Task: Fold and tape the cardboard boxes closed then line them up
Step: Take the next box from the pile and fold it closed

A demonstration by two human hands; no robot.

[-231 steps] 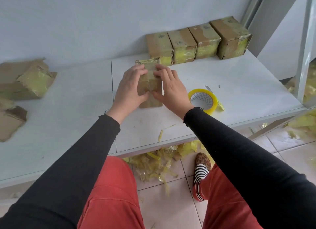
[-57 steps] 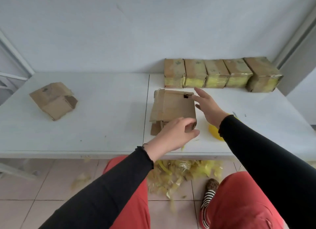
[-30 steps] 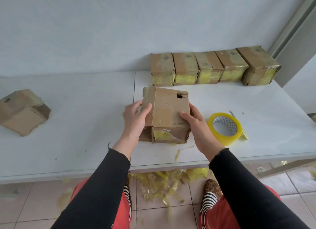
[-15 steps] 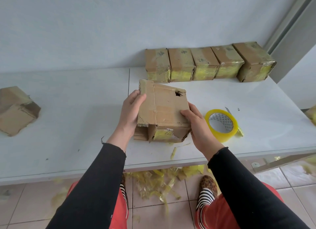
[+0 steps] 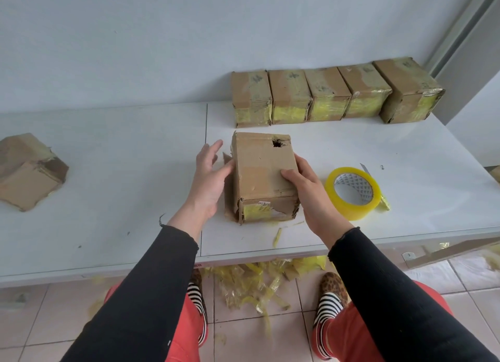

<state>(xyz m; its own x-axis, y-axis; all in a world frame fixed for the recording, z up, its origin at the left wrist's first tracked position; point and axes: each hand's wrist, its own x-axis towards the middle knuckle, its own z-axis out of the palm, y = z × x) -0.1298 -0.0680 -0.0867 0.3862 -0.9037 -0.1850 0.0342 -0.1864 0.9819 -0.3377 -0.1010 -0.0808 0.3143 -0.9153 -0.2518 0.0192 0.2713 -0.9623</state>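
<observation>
- crumpled cardboard box (image 5: 28, 171), far left on white table (image 5: 121, 177).
- left hand (image 5: 209, 176), fingers straight, thumb against loose side flap.
- cardboard box (image 5: 263, 175) at table centre, hole near top edge.
- right hand (image 5: 307, 191), curled over box's right side.
- yellow tape roll (image 5: 353, 192) just beside.
- row of five taped boxes (image 5: 335, 95) along wall.

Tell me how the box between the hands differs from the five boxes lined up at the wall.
The box between the hands has a ragged hole in its top and a loose flap on its left side; the row of five boxes looks closed. It stands alone near the table's front edge, held by the right hand, the left hand at its flap; the row sits side by side at the wall. All are brown cardboard with yellow tape.
</observation>
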